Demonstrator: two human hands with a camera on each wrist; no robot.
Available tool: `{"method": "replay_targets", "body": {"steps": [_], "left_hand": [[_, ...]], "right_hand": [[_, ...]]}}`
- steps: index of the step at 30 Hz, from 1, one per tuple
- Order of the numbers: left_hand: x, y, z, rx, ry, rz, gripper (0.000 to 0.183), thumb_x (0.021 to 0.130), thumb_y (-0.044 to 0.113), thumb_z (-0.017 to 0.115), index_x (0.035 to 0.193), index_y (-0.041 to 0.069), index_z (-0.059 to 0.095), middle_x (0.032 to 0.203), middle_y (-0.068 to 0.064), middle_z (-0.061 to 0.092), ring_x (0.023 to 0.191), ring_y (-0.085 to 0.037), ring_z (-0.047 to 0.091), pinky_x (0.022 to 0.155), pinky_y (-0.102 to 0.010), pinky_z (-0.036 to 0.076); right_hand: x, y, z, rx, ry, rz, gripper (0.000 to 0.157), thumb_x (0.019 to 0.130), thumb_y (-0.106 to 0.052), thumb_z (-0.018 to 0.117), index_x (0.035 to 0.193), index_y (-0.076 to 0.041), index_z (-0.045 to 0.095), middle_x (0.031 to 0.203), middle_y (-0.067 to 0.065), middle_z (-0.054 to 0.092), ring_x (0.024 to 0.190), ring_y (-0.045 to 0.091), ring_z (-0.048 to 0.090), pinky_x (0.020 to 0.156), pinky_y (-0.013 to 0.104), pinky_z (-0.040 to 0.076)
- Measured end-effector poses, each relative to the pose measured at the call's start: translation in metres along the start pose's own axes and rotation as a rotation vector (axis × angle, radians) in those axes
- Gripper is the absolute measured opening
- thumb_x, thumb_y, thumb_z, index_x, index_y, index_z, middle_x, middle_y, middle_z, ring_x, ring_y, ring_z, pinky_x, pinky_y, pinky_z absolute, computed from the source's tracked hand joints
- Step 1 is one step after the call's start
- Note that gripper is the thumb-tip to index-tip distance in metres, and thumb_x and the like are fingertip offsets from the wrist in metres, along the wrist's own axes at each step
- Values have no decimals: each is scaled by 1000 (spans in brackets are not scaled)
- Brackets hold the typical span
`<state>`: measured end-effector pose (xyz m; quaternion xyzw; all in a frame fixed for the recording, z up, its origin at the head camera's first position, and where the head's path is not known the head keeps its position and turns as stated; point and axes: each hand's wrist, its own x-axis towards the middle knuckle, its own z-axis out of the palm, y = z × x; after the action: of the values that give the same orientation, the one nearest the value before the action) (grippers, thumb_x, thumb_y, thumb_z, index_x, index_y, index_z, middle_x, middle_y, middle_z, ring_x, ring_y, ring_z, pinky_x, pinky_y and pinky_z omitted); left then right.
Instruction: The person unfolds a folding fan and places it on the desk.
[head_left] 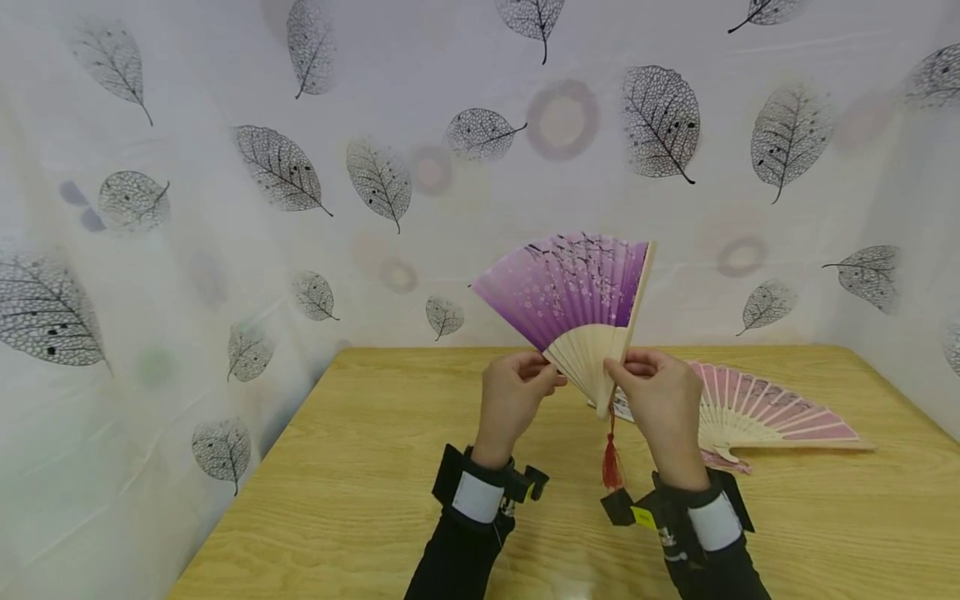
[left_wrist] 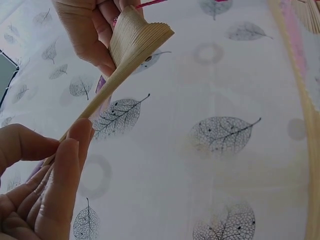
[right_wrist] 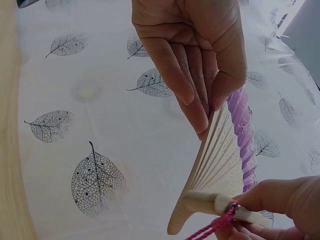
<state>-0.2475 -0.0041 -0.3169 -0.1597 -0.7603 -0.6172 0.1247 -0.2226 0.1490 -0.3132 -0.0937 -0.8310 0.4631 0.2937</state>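
A purple folding fan (head_left: 566,287) with blossom branches and pale wooden ribs is spread and held up in the head view. My left hand (head_left: 512,400) pinches its left outer rib; in the left wrist view the thumb and fingertips (left_wrist: 67,160) meet on that stick. With thumb and fingers, my right hand (head_left: 663,404) grips the right outer rib just above the pivot. A red tassel (head_left: 612,462) hangs from the pivot, its pink-red cord (right_wrist: 212,228) showing beside my right fingers in the right wrist view.
A second folding fan, pink (head_left: 783,404), lies spread on the wooden table (head_left: 360,467) to the right, partly behind my right hand. A leaf-patterned white curtain (head_left: 420,75) surrounds the table's back and sides. Both wrists wear black camera straps.
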Motion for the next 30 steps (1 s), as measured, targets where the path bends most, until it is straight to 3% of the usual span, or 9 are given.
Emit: {"method": "replay_targets", "body": {"steps": [5, 14, 30], "left_hand": [[-1, 5, -2, -10, -1, -18, 18, 81, 9, 57, 92, -2, 67, 81, -17, 69, 69, -15, 64, 63, -25, 55], [-14, 37, -9, 11, 7, 5, 19, 81, 2, 54, 92, -9, 64, 80, -23, 67, 71, -22, 64, 64, -25, 54], [-12, 34, -9, -9, 9, -10, 19, 81, 3, 53, 93, -7, 65, 81, -22, 68, 72, -20, 64, 65, -26, 55]], "right_hand": [[0, 1, 0, 1, 1, -6, 32, 74, -30, 69, 89, -2, 69, 82, 16, 69, 69, 19, 62, 47, 20, 42], [0, 3, -1, 3, 1, -4, 30, 76, -31, 66, 90, -4, 69, 80, 14, 69, 64, 13, 61, 48, 20, 43], [1, 3, -2, 4, 5, -3, 31, 76, -33, 66, 88, -4, 69, 79, 13, 69, 61, 10, 61, 47, 19, 43]]}}
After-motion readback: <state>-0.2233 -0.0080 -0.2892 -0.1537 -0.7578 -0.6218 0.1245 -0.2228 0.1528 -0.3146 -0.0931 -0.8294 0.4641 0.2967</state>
